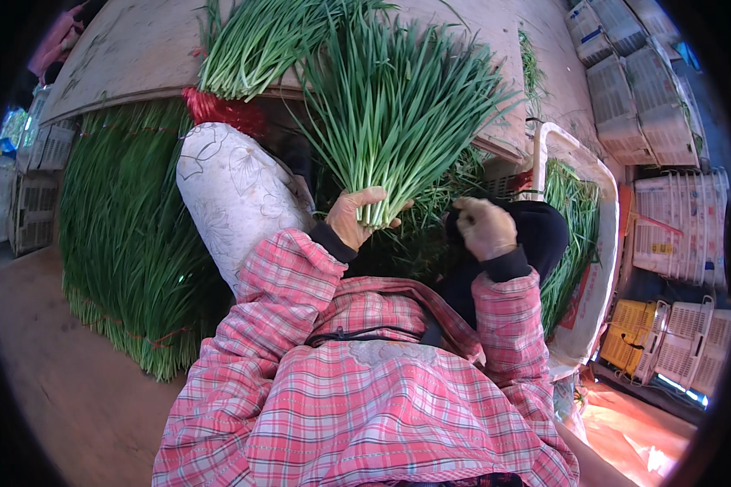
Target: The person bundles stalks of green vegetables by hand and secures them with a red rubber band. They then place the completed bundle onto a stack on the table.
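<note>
My left hand [349, 217] is closed around the pale stem ends of a bunch of garlic chives [402, 122], whose green leaves fan out away from me. To its right, my right hand [487, 229] is curled in front of my dark-clad knee; whether anything is between its fingers is hidden. Another bunch of chives [260, 53] lies on the wooden board [138, 57] beyond. Below its stem ends, a bundle of red ties [227, 112] sits at the tip of my patterned white knee covering [235, 183]. Loose green leaves [430, 223] lie below the held bunch.
Tall stacked chives [130, 235], bound with red ties, stand at my left. A white basket [605, 284] holding chives is close on my right. Beyond it are stacked pale crates [642, 105] and a yellow crate [628, 334]. Part of another person [55, 36] shows at far left.
</note>
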